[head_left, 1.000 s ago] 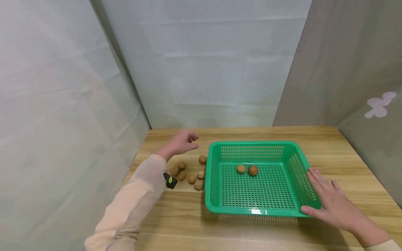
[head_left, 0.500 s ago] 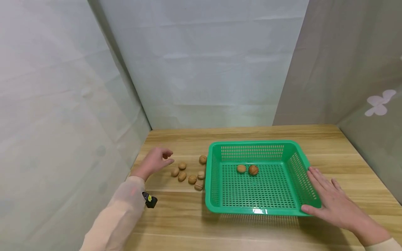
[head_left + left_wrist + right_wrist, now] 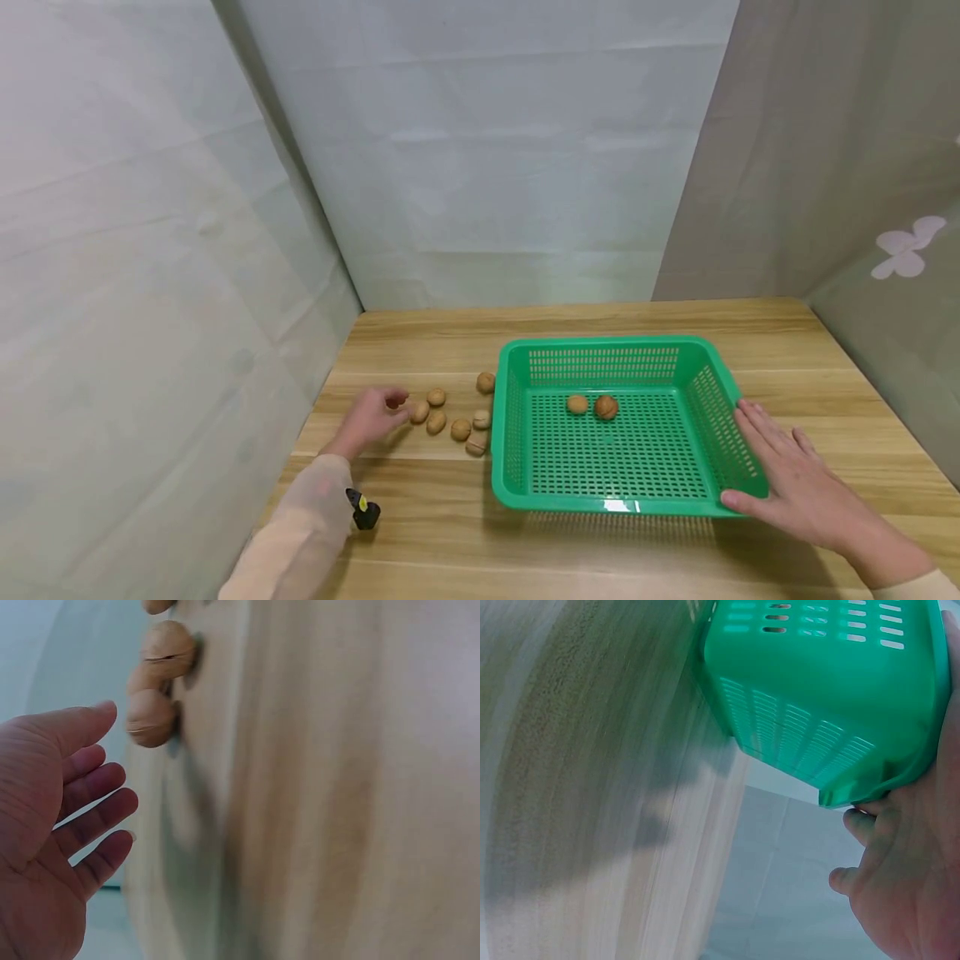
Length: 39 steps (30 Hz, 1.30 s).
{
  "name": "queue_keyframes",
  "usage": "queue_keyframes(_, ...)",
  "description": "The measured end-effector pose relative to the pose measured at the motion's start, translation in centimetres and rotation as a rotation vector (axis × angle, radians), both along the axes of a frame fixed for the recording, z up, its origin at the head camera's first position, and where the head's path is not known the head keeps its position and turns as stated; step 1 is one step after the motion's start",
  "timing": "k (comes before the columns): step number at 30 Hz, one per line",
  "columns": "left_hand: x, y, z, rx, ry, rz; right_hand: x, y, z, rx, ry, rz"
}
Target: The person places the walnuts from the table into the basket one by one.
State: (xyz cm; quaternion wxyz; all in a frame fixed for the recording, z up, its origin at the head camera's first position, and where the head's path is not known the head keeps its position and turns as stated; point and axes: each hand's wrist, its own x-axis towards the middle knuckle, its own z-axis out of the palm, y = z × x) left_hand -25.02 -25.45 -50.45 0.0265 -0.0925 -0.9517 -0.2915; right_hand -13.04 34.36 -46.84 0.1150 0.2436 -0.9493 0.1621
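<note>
My left hand (image 3: pixel 369 419) is at the left of a loose group of walnuts, with its fingertips right by the leftmost walnut (image 3: pixel 420 412). In the left wrist view its fingers are loosely bent and apart, with nothing between them, beside a walnut (image 3: pixel 151 718). Two walnuts, one paler (image 3: pixel 577 404) and one darker (image 3: pixel 606 407), lie inside a green perforated plastic basket (image 3: pixel 607 505). My right hand (image 3: pixel 798 487) rests on the basket's right rim, fingers extended along it and thumb at the front corner. The right wrist view shows that hand (image 3: pixel 911 862) against the rim from outside.
Several more walnuts lie between my left hand and the basket, one of them (image 3: pixel 476 443) close to its left wall. Everything stands on a wood-grain table (image 3: pixel 420 533). Pale cloth (image 3: pixel 487 167) hangs behind and at both sides. A small black device (image 3: pixel 364 510) is on my left wrist.
My left hand has moved from above the far walnuts back to the left, then down to the table beside the leftmost walnut. My right hand and the basket have stayed in place.
</note>
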Motion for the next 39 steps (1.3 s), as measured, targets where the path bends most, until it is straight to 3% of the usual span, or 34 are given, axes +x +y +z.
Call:
queue_keyframes(10,0.1,0.6,-2.0,0.026,0.022,0.02,0.1,0.1,0.0,-0.001,-0.006,-0.006)
queue_keyframes(24,-0.1,1.4,-2.8,-0.014,0.062,0.049,0.1,0.0,0.0,0.002,0.002,-0.003)
queue_keyframes(34,0.1,1.1,-2.7,-0.007,0.043,0.074,0.1,0.0,-0.1,0.001,0.002,-0.005)
queue_keyframes(39,0.2,1.6,-1.2,-0.001,0.072,0.066,0.1,0.0,-0.1,-0.006,-0.009,-0.006)
